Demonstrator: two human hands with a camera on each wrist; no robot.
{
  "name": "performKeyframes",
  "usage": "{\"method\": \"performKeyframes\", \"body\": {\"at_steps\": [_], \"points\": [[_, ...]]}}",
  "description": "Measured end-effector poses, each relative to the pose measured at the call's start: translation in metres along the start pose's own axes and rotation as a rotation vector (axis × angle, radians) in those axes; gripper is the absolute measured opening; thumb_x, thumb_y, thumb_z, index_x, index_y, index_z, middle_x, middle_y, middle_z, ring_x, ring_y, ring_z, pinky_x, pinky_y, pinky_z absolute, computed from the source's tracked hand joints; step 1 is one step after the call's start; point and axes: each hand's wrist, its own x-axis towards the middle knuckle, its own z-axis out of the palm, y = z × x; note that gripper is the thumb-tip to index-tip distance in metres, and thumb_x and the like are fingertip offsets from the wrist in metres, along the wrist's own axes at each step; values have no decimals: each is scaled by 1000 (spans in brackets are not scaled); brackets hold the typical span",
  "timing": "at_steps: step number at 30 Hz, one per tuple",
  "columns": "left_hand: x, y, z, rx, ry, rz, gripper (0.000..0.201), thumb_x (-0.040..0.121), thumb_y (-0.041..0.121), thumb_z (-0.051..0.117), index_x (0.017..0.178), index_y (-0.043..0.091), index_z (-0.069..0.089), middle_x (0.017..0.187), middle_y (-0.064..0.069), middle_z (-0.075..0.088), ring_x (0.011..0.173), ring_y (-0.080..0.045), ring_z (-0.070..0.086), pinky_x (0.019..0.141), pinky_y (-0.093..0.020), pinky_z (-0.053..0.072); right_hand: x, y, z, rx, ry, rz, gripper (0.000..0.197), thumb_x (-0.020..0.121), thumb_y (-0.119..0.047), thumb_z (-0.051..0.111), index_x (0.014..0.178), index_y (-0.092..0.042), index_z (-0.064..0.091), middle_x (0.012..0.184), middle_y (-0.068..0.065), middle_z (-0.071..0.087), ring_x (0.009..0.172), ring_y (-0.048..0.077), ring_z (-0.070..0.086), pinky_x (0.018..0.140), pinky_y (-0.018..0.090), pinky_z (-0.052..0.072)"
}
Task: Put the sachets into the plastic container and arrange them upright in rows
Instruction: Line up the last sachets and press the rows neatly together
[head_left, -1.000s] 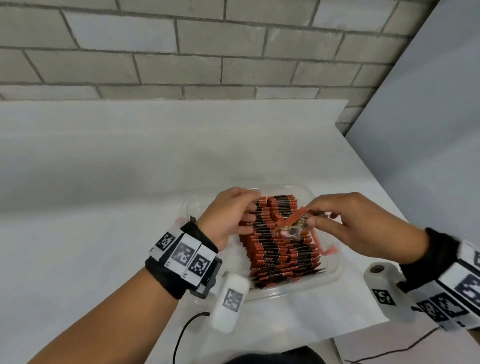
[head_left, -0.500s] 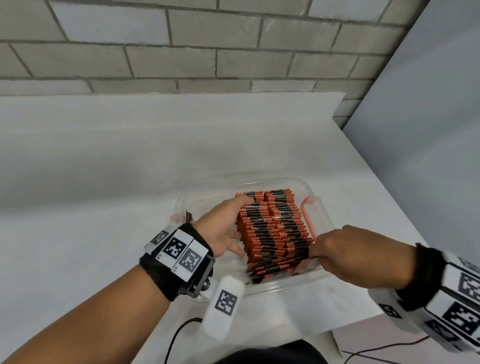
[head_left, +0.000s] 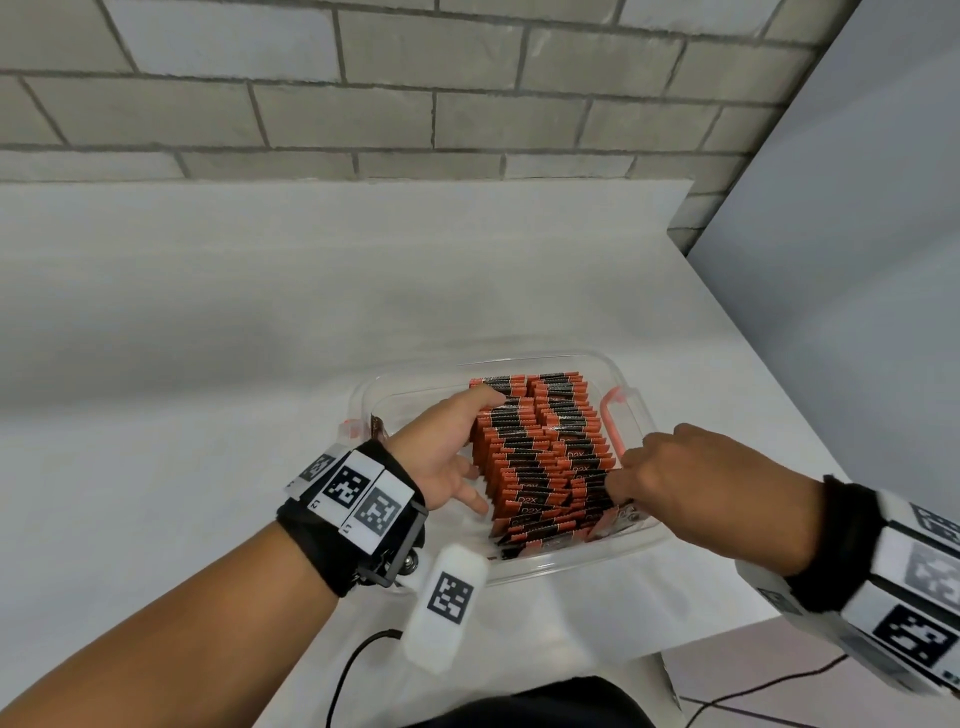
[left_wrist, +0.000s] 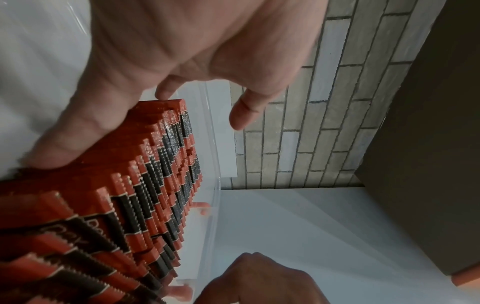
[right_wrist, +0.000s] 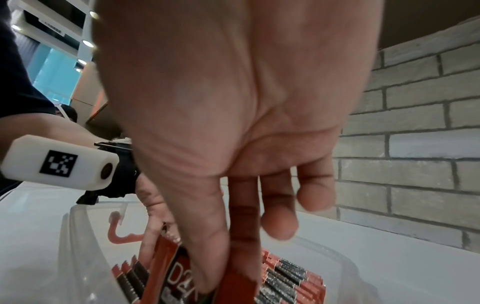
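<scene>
A clear plastic container (head_left: 631, 374) with orange latches sits on the white table. Red-and-black sachets (head_left: 535, 447) stand upright in it in two packed rows. My left hand (head_left: 452, 441) lies flat against the left side of the rows with straight fingers (left_wrist: 85, 131) pressing on the sachets (left_wrist: 155, 185). My right hand (head_left: 654, 467) reaches down at the near right end of the rows. Its thumb and fingers pinch one sachet (right_wrist: 176, 273) marked D2X, held upright just above the rows (right_wrist: 288, 277).
The table (head_left: 260, 338) ends close to the container's right side and just in front of it. A brick wall (head_left: 415, 93) runs behind and a grey panel (head_left: 857, 260) stands at the right. A black cable (head_left: 353, 670) hangs at the near edge.
My right hand carried its sachet from above the middle of the rows down to their near right end. My left hand went from curled over the rows to flat against their left side.
</scene>
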Motion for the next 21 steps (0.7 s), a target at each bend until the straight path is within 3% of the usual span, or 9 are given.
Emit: {"method": "performKeyframes", "body": {"at_steps": [2,3,8,13,17,21], "points": [[2,-1,0,10,-8,0,18,98,30,46,82,23,51,88,-4,50,87,-33,49,99,-69,32,-2,-2,-4,-24,7,15,36,96,-4,31,114,-27,52,106,-5,58,91,17,50,72,27,24],[2,-2,0,16,-13,-5,18,98,30,46,83,23,51,88,-4,50,85,-33,48,99,-69,33,-2,-3,-4,-28,5,19,35,96,-4,31,113,-27,52,107,-5,58,91,18,49,73,28,24],[5,-7,0,27,-49,-17,16,98,31,44,90,21,54,91,-6,54,81,-32,54,97,-67,36,2,-10,3,-45,-43,4,33,94,-4,32,108,-21,56,107,-1,60,97,21,56,73,27,25],[9,-9,-1,13,-80,-5,18,97,31,45,96,17,56,93,-8,59,82,-33,60,96,-67,39,11,-10,7,-74,-66,23,25,95,-5,35,97,-18,57,97,4,64,80,25,56,71,28,27],[9,-8,-1,20,-87,-4,17,97,31,45,97,17,56,95,-8,60,88,-35,60,97,-68,38,16,-12,7,-40,-23,21,14,98,-12,39,86,-19,41,81,3,53,67,22,44,58,25,27],[7,-7,-1,19,-89,-5,16,97,30,45,95,18,56,95,-9,59,90,-35,60,96,-67,39,22,-9,12,-45,-50,6,17,93,-5,42,80,-16,43,76,2,46,67,23,44,48,21,22]]}}
